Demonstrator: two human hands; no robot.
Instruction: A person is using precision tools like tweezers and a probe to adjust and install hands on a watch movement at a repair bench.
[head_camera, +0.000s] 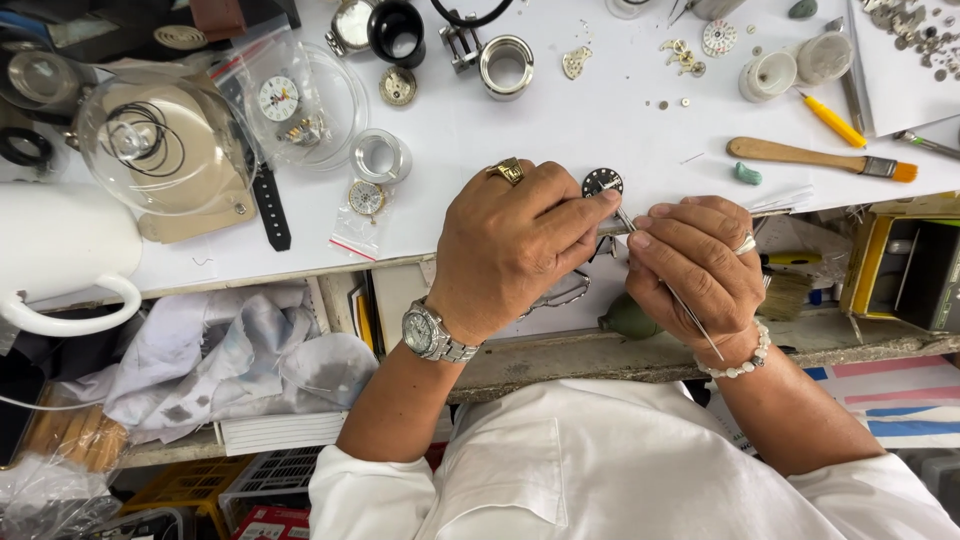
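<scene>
A clear zip bag (262, 88) with a red strip lies up-left of the steel ring (505, 66). A smaller clear bag (363, 212) lies below-left of that ring. No screens show.

Lighting: bright, even light is flooding the white tabletop (560, 130), casting only soft shadows. Focus: staying sharp throughout; wide-angle bending is showing at edges.

White sleeves; left hand (510, 245) wears gold ring, steel watch; right hand (700, 262) perhaps pearl bracelet.
</scene>
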